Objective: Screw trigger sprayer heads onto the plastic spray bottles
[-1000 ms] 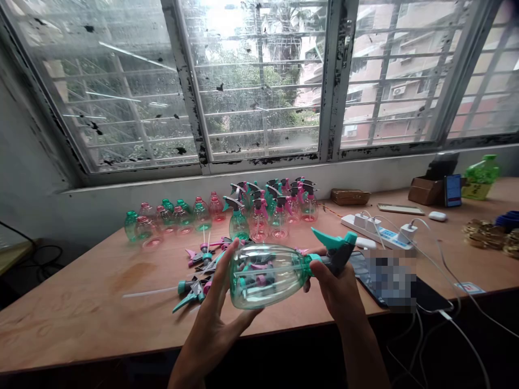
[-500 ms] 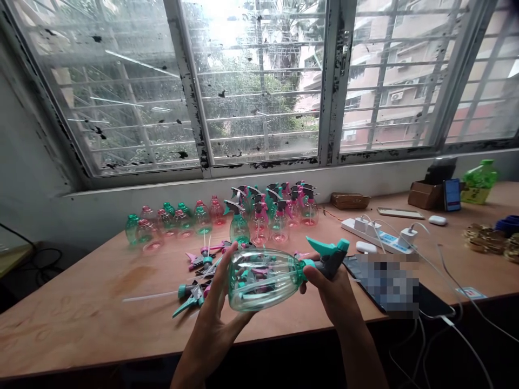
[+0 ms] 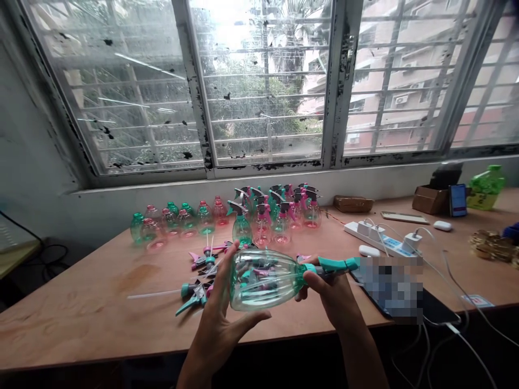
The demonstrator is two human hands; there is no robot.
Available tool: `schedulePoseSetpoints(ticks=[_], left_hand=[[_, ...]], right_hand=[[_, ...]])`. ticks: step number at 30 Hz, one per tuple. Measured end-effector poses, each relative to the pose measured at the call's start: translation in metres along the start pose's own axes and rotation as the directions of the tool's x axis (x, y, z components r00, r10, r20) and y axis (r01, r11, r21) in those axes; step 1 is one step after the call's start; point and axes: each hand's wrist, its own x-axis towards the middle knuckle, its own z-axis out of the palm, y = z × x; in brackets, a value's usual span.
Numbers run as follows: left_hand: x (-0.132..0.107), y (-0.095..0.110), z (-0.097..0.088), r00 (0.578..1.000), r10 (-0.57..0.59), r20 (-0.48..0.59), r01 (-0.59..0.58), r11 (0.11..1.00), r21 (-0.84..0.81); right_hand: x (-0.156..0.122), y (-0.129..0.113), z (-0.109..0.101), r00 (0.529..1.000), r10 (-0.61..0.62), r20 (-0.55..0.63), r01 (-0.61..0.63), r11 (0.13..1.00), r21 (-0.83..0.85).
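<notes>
I hold a clear green spray bottle point(image 3: 263, 278) on its side above the wooden table point(image 3: 89, 302). My left hand point(image 3: 219, 319) cups the bottle's base, with the thumb under it and the fingers up its far side. My right hand point(image 3: 330, 294) is closed round the neck and the teal trigger head point(image 3: 336, 265), which points right. Loose pink and teal trigger heads with white dip tubes point(image 3: 200, 273) lie on the table just behind the bottle.
Capless green and pink bottles point(image 3: 174, 221) and finished spray bottles point(image 3: 275, 213) stand in rows below the window. A white power strip point(image 3: 383, 240) with cables, a dark tablet point(image 3: 430, 308), a cardboard box point(image 3: 432, 197) and a phone point(image 3: 458, 200) lie to the right.
The trigger head has turned round the bottle's neck: its lever stood up a second ago and now lies flat, pointing right. Both hands keep their hold on the bottle.
</notes>
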Motion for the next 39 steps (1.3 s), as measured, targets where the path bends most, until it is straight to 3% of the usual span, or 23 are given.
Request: schedulePoseSetpoints(ticks=[7, 12, 16, 18, 20, 23, 25, 31, 35, 37, 39], left_hand=[[0.000, -0.002, -0.003, 0.999, 0.047, 0.013, -0.046, 0.996, -0.073], [0.007, 0.009, 0.006, 0.990, 0.036, -0.140, -0.065, 0.976, -0.209], [0.012, 0.016, 0.023, 0.977, -0.037, -0.212, -0.015, 0.970, -0.241], [0.013, 0.016, 0.033, 0.967, 0.024, -0.254, -0.069, 0.982, -0.173], [0.013, 0.015, 0.044, 0.947, 0.173, -0.270, -0.197, 0.979, -0.061], [0.014, 0.016, 0.055, 0.892, 0.392, -0.226, -0.379, 0.920, 0.100], [0.014, 0.020, 0.058, 0.864, 0.471, -0.178, -0.444, 0.880, 0.169], [0.010, 0.034, 0.054, 0.822, 0.569, -0.011, -0.539, 0.784, 0.309], [0.012, 0.025, 0.040, 0.774, 0.631, 0.050, -0.613, 0.729, 0.304], [0.014, 0.017, 0.031, 0.797, 0.601, 0.069, -0.594, 0.756, 0.275], [0.014, 0.006, 0.022, 0.862, 0.494, 0.117, -0.504, 0.805, 0.313]], right_hand=[[-0.003, -0.003, -0.001, 0.999, -0.036, 0.014, 0.036, 0.999, -0.026], [-0.006, 0.000, -0.001, 0.983, -0.182, 0.017, 0.182, 0.971, -0.156], [-0.001, 0.010, 0.003, 0.993, -0.115, 0.023, 0.114, 0.993, 0.021], [0.003, 0.014, 0.002, 0.997, -0.083, -0.004, 0.083, 0.988, 0.129], [0.006, 0.016, -0.002, 0.998, -0.043, -0.054, 0.053, 0.977, 0.206], [0.007, 0.012, -0.011, 0.996, 0.029, -0.082, -0.008, 0.967, 0.254], [0.006, 0.008, -0.015, 0.994, 0.076, -0.074, -0.055, 0.965, 0.257], [0.003, 0.002, -0.019, 0.986, 0.162, -0.040, -0.148, 0.961, 0.235], [0.003, 0.001, -0.015, 0.979, 0.186, -0.084, -0.162, 0.958, 0.236], [0.003, 0.000, -0.014, 0.978, 0.160, -0.136, -0.131, 0.972, 0.197], [0.005, -0.004, -0.017, 0.977, 0.102, -0.186, -0.089, 0.993, 0.078]])
